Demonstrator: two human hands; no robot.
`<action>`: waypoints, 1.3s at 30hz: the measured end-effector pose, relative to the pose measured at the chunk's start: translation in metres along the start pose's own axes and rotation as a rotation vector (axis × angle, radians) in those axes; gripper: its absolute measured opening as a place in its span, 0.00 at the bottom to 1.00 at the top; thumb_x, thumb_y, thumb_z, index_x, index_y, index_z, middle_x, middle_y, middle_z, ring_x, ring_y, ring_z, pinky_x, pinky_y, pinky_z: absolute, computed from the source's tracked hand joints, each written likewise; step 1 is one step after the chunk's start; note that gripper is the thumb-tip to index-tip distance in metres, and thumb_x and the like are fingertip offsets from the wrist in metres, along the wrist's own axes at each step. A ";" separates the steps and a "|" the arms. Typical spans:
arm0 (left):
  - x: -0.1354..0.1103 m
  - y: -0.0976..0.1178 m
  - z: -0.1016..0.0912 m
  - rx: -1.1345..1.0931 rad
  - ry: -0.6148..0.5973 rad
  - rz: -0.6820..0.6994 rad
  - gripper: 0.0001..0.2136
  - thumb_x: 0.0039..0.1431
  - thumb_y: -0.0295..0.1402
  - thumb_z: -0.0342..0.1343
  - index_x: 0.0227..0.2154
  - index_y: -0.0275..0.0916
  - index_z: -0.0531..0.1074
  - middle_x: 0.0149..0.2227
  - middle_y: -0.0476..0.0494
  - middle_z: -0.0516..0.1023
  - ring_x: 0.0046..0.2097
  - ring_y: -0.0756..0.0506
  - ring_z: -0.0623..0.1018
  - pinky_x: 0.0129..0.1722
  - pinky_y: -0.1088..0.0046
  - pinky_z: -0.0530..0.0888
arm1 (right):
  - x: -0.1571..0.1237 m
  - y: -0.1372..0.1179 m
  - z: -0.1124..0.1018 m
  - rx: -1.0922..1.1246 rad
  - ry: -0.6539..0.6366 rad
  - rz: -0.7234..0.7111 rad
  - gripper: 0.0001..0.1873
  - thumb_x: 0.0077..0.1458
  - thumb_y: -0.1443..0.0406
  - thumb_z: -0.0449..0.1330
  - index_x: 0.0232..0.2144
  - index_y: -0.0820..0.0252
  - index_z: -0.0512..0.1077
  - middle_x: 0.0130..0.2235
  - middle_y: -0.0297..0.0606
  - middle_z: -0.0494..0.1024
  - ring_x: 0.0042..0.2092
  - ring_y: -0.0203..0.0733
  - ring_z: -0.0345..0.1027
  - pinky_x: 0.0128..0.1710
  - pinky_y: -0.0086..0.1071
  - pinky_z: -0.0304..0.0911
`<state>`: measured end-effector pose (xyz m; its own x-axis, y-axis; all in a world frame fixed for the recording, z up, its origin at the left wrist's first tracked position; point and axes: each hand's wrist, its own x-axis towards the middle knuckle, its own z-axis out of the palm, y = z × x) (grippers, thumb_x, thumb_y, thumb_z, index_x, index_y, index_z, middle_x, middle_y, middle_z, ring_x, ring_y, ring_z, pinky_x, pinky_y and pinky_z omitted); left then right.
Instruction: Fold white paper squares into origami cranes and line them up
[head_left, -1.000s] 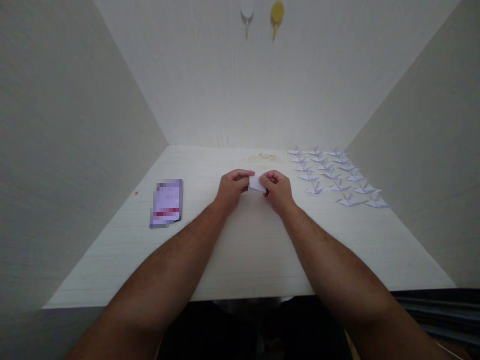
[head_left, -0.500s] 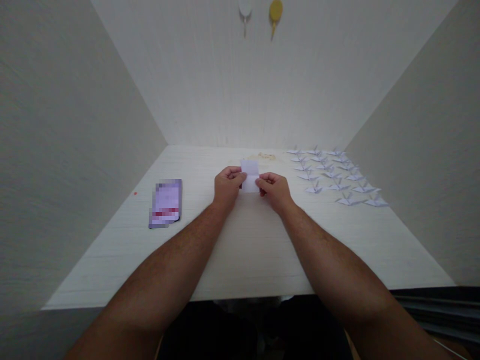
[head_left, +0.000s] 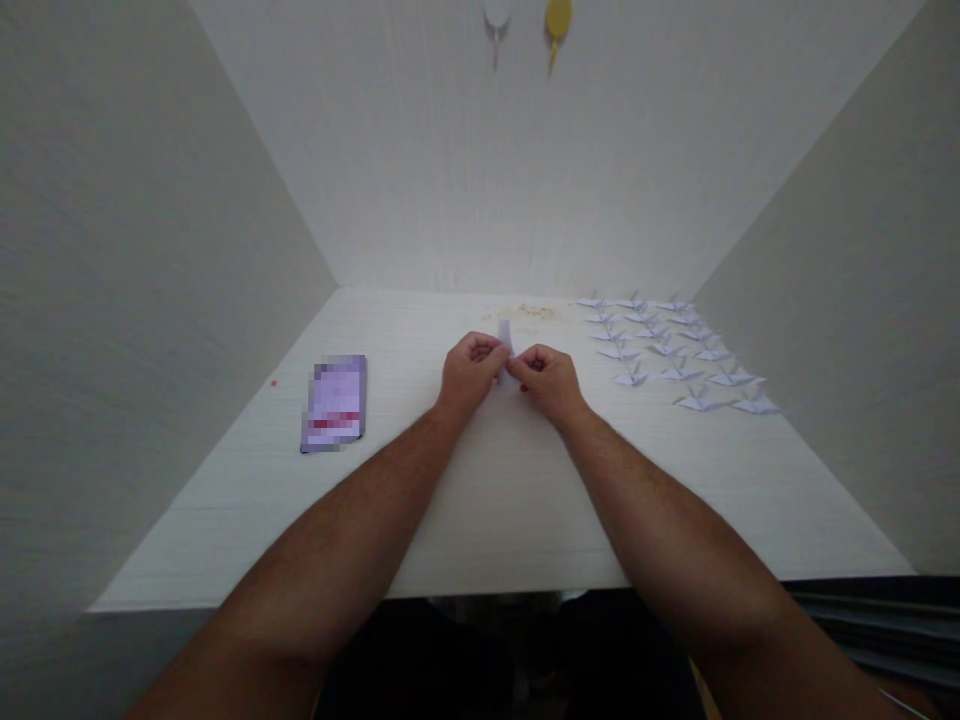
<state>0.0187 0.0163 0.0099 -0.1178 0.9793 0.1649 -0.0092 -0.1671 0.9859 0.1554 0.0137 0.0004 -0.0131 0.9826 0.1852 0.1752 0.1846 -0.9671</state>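
Note:
Both my hands meet over the middle of the white table [head_left: 480, 500]. My left hand [head_left: 470, 372] and my right hand [head_left: 549, 380] each pinch a small piece of white paper [head_left: 506, 338] between them. The paper stands nearly edge-on, folded narrow, with only a thin strip showing above my fingers. The fingers of both hands are curled closed around it.
Several small folded white paper cranes [head_left: 675, 350] lie in rows at the right back of the table. A purple packet [head_left: 334, 402] lies flat at the left. A pale stain [head_left: 529, 311] marks the table behind my hands. White and yellow objects [head_left: 526, 22] hang on the back wall.
The paper showed as a flat upright rectangle half a second ago; now it is folded or turned to a narrow strip. My hands have drawn closer together.

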 end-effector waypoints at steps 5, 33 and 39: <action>0.003 -0.001 -0.002 -0.111 -0.058 -0.066 0.18 0.43 0.39 0.68 0.34 0.39 0.69 0.29 0.48 0.77 0.29 0.50 0.75 0.29 0.74 0.71 | 0.001 0.002 -0.001 0.000 0.000 0.001 0.18 0.42 0.51 0.68 0.22 0.58 0.70 0.20 0.30 0.71 0.21 0.32 0.60 0.21 0.28 0.54; 0.011 -0.017 -0.010 -0.106 -0.027 -0.053 0.15 0.42 0.35 0.66 0.34 0.36 0.78 0.32 0.46 0.81 0.33 0.46 0.78 0.34 0.68 0.75 | 0.009 0.006 -0.014 0.188 0.018 0.051 0.11 0.42 0.58 0.64 0.24 0.59 0.72 0.20 0.28 0.71 0.22 0.33 0.59 0.23 0.28 0.54; 0.014 -0.019 -0.018 -0.237 -0.161 -0.098 0.13 0.41 0.33 0.65 0.32 0.36 0.75 0.27 0.48 0.79 0.26 0.50 0.75 0.26 0.74 0.71 | 0.011 0.007 -0.016 0.347 0.039 0.114 0.17 0.36 0.57 0.67 0.30 0.59 0.75 0.24 0.30 0.74 0.24 0.35 0.63 0.25 0.30 0.59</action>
<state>-0.0007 0.0314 -0.0072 0.0542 0.9945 0.0900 -0.2469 -0.0739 0.9662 0.1726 0.0251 -0.0019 0.0261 0.9970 0.0729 -0.1716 0.0763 -0.9822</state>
